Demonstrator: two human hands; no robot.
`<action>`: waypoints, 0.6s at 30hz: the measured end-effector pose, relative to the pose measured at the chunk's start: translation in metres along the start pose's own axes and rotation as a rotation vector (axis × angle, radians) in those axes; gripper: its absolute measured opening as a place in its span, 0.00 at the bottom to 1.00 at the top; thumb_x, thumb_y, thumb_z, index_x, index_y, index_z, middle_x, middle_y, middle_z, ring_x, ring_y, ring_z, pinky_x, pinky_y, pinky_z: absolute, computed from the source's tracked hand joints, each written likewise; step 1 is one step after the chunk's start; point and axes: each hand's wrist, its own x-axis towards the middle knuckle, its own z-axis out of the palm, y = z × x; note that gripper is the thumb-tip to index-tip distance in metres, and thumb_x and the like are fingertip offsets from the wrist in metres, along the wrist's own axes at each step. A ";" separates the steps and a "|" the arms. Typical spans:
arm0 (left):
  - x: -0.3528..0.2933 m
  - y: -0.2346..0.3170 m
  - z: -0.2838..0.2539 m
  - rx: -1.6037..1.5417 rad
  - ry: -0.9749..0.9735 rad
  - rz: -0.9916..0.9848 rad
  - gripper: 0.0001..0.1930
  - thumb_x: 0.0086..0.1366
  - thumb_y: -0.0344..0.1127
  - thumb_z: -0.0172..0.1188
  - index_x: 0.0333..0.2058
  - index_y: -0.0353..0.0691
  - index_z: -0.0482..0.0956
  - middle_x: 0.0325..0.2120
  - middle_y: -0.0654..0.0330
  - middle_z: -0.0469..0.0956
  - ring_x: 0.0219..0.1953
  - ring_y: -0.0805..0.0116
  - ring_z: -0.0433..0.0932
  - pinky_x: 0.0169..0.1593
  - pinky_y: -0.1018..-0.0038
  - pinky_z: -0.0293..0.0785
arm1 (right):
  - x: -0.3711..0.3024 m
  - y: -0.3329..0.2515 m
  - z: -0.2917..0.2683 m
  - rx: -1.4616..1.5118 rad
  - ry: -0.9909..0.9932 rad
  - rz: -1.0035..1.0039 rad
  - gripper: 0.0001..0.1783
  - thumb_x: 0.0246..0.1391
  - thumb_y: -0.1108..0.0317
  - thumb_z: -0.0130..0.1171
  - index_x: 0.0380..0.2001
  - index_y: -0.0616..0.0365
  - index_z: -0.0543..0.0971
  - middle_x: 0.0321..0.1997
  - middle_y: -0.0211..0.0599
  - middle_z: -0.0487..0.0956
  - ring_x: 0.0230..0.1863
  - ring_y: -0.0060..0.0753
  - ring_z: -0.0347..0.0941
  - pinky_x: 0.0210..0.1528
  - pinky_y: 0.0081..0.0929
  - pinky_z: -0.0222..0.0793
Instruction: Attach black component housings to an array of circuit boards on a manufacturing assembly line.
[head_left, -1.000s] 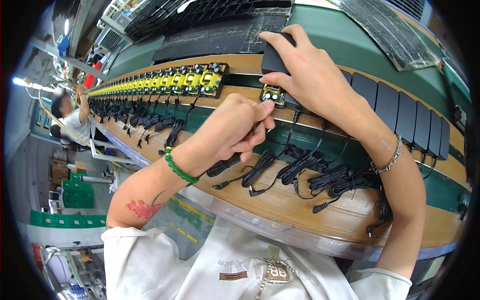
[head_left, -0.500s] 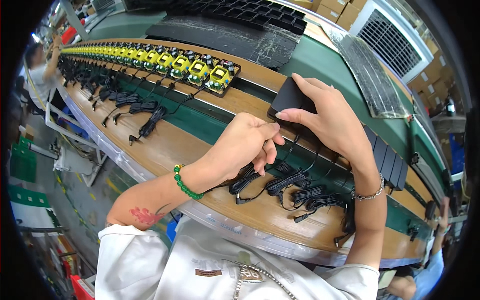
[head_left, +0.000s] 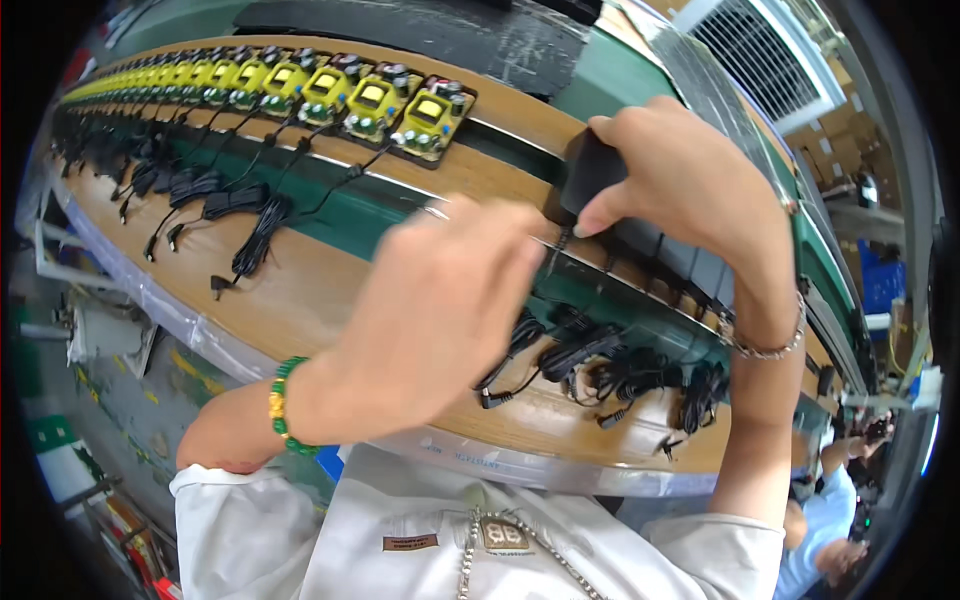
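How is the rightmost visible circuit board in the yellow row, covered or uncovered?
Uncovered: the circuit board shows its yellow block and smaller parts around it, with no black cover over them.

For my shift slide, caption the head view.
Right hand grips a black case beside a row of boards; left hand, blurred, nearby.

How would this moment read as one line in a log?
right hand: thumb and fingers around black case; left hand: blurred, grip unclear; circuit boards: row left of black case; bundled black cables: on bench
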 end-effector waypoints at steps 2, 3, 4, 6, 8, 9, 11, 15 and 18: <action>0.012 -0.019 -0.012 0.036 0.108 0.044 0.08 0.63 0.23 0.59 0.41 0.31 0.79 0.32 0.51 0.82 0.28 0.51 0.78 0.35 0.61 0.74 | 0.008 0.009 0.004 -0.082 0.076 -0.103 0.31 0.40 0.54 0.78 0.41 0.67 0.82 0.36 0.48 0.85 0.34 0.46 0.76 0.42 0.41 0.73; 0.018 -0.024 -0.015 0.087 0.215 0.058 0.10 0.62 0.21 0.59 0.43 0.32 0.79 0.35 0.51 0.82 0.28 0.53 0.78 0.34 0.63 0.74 | 0.012 0.013 0.002 -0.129 0.117 -0.160 0.30 0.40 0.53 0.78 0.40 0.67 0.82 0.36 0.49 0.85 0.34 0.46 0.76 0.41 0.41 0.74; 0.022 -0.029 -0.018 0.096 0.236 0.086 0.10 0.62 0.21 0.59 0.43 0.32 0.79 0.35 0.51 0.82 0.28 0.53 0.78 0.34 0.63 0.74 | 0.018 0.015 -0.001 -0.148 0.148 -0.158 0.30 0.40 0.53 0.78 0.40 0.67 0.82 0.36 0.49 0.85 0.34 0.46 0.76 0.41 0.41 0.74; 0.020 -0.041 -0.022 0.142 0.326 0.092 0.12 0.62 0.20 0.59 0.44 0.32 0.79 0.34 0.52 0.82 0.27 0.56 0.78 0.32 0.64 0.74 | 0.039 0.024 -0.006 0.012 0.135 -0.133 0.29 0.41 0.53 0.77 0.38 0.67 0.82 0.36 0.48 0.85 0.33 0.48 0.76 0.41 0.41 0.74; 0.012 -0.048 -0.029 0.187 0.418 0.078 0.14 0.61 0.18 0.59 0.46 0.32 0.79 0.34 0.53 0.81 0.26 0.58 0.77 0.31 0.66 0.74 | 0.063 0.025 -0.009 0.176 0.104 -0.130 0.28 0.43 0.52 0.77 0.35 0.67 0.82 0.35 0.48 0.84 0.33 0.50 0.77 0.40 0.40 0.74; 0.012 -0.045 -0.029 0.160 0.413 0.106 0.14 0.60 0.17 0.60 0.46 0.32 0.78 0.33 0.53 0.81 0.26 0.60 0.77 0.30 0.68 0.73 | 0.086 0.024 -0.013 0.220 0.208 -0.094 0.26 0.44 0.54 0.75 0.36 0.68 0.82 0.37 0.49 0.85 0.35 0.51 0.77 0.41 0.40 0.75; 0.012 -0.038 -0.028 0.144 0.409 0.156 0.15 0.60 0.17 0.60 0.46 0.32 0.78 0.33 0.54 0.81 0.25 0.62 0.77 0.28 0.70 0.73 | 0.155 0.044 -0.007 0.268 0.337 -0.060 0.24 0.46 0.55 0.74 0.36 0.68 0.83 0.40 0.50 0.85 0.36 0.52 0.78 0.41 0.39 0.75; 0.017 -0.043 -0.020 0.130 0.360 0.211 0.15 0.61 0.18 0.60 0.47 0.32 0.77 0.33 0.54 0.81 0.23 0.63 0.76 0.25 0.72 0.71 | 0.268 0.085 0.031 0.122 0.719 -0.129 0.18 0.48 0.64 0.70 0.38 0.68 0.85 0.36 0.47 0.86 0.31 0.47 0.79 0.37 0.36 0.74; 0.015 -0.053 -0.020 0.051 0.307 0.144 0.11 0.66 0.22 0.58 0.47 0.33 0.77 0.34 0.55 0.81 0.23 0.65 0.76 0.23 0.75 0.68 | 0.265 0.075 0.023 0.265 0.511 -0.135 0.15 0.47 0.66 0.70 0.34 0.68 0.85 0.35 0.46 0.85 0.31 0.45 0.78 0.39 0.35 0.73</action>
